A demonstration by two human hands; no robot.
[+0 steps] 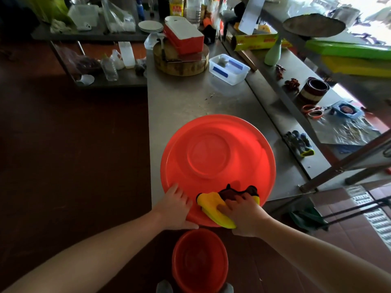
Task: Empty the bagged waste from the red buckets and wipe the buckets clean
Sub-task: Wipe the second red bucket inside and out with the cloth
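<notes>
Where the floor shows darkest, just in front of the person's feet, one small red bucket (200,261) stands upright with its mouth open to the camera. Two bare forearms reach past it to the steel table (190,98). The left hand (176,206) grips the near rim of a second, large red bucket (218,161), fingers on top and thumb along the edge. This bucket rests on the table's near end, seemingly bottom up, and overhangs the table's near edge. The right hand (243,214) has its fingers curled on one yellow-and-dark cloth (215,208), pressing it against the same rim, just beside the left hand.

On the raised ledge to the right lies a pair of dark gloves (300,142), and farther along one pair of orange scissors (312,111). Toward the table's far end sit one clear plastic tub (229,69) and one round chopping block (181,62) bearing one red box (183,38). Behind, one stack of plates (150,26).
</notes>
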